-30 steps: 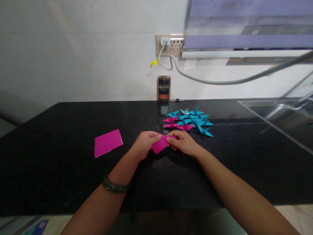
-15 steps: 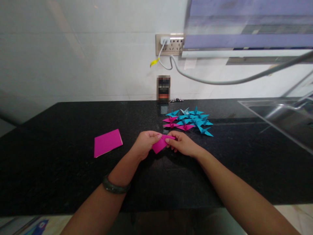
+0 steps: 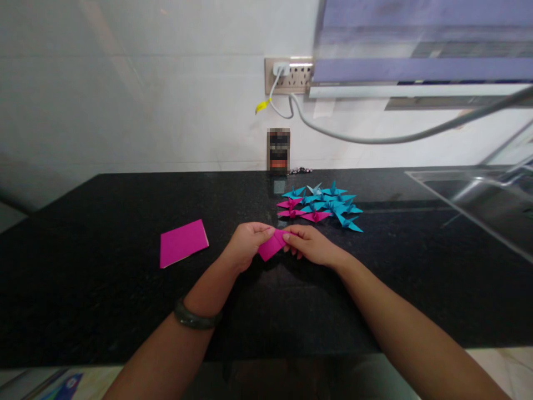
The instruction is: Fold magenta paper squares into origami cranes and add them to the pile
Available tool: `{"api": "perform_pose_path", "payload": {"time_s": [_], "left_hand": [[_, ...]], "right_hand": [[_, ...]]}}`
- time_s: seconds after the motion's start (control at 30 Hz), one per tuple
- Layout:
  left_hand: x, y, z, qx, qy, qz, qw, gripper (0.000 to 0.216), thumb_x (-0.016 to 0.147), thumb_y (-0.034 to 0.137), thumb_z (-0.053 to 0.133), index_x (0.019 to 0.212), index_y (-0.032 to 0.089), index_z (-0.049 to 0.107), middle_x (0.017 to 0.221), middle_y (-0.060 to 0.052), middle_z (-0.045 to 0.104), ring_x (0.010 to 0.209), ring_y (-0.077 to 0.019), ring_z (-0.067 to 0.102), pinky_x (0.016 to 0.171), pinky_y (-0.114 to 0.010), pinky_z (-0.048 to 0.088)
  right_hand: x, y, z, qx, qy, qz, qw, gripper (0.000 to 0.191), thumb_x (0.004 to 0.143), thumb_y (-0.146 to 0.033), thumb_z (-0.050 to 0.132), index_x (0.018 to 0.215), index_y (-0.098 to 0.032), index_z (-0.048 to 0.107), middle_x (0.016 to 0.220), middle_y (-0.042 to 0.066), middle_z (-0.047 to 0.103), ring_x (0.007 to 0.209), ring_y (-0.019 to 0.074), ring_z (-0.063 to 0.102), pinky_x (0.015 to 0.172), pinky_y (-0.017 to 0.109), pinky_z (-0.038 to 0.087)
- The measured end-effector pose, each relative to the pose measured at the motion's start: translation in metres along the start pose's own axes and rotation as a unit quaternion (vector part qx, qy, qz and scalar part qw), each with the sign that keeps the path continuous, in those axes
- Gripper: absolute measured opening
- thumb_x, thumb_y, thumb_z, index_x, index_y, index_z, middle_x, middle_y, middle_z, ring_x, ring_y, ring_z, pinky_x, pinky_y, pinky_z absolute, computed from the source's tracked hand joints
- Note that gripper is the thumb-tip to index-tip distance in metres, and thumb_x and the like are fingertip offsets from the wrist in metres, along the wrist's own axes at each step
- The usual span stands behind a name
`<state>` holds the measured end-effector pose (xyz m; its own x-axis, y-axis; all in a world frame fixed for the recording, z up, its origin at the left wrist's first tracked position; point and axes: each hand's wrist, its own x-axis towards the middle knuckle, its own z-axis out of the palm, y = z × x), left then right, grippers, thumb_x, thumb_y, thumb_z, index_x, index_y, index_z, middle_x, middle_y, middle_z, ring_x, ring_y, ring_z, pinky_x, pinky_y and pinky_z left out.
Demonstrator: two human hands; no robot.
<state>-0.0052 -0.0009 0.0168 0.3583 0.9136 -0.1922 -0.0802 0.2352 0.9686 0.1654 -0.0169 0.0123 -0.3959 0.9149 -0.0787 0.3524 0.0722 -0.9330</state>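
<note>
Centre of frame, just above the black countertop [image 3: 104,311]: left hand [image 3: 245,240] and right hand [image 3: 311,243] both pinch the folded pink paper [image 3: 270,248] between thumb and fingertips, meeting at its upper edge. Against half a second ago, the right fingertips have crept slightly leftward along that edge. Little else moved, so I judge the same crease is being worked. Spare pink sheet [image 3: 183,243] lies to the left, folded cranes [image 3: 325,206] to the upper right.

left hand [image 3: 246,243] + right hand [image 3: 311,244]: both pinch folded pink paper [image 3: 270,246] above black bench [image 3: 104,300] | pink sheet stack [image 3: 184,243]: left | paper cranes [image 3: 322,206]: just behind right hand
</note>
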Motion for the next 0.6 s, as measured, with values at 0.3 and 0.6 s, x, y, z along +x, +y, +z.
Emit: {"api": "perform_pose_path", "payload": {"time_s": [0.3,0.6], "left_hand": [[-0.0011,0.0018,-0.0004,0.012,-0.002,-0.006,1.0,0.018,0.065,0.026,0.064,0.071,0.009,0.064,0.061,-0.007,0.066,0.05,-0.012,0.056,0.052,-0.024,0.04],[-0.0013,0.0016,-0.001,0.023,0.005,-0.002,1.0,0.018,0.064,0.027,0.065,0.067,0.01,0.064,0.058,-0.004,0.064,0.047,-0.0102,0.053,0.05,-0.022,0.038]], "right_hand": [[0.0007,-0.0002,-0.002,0.009,-0.012,0.002,1.0,0.028,0.083,-0.034,0.042,0.093,-0.013,0.058,0.063,0.0,0.055,0.047,0.0055,0.046,0.042,0.016,0.038],[-0.0001,0.0011,-0.0014,0.016,-0.019,0.005,1.0,0.027,0.083,-0.035,0.042,0.087,-0.014,0.057,0.061,-0.001,0.055,0.046,0.0048,0.045,0.041,0.015,0.038]]}}
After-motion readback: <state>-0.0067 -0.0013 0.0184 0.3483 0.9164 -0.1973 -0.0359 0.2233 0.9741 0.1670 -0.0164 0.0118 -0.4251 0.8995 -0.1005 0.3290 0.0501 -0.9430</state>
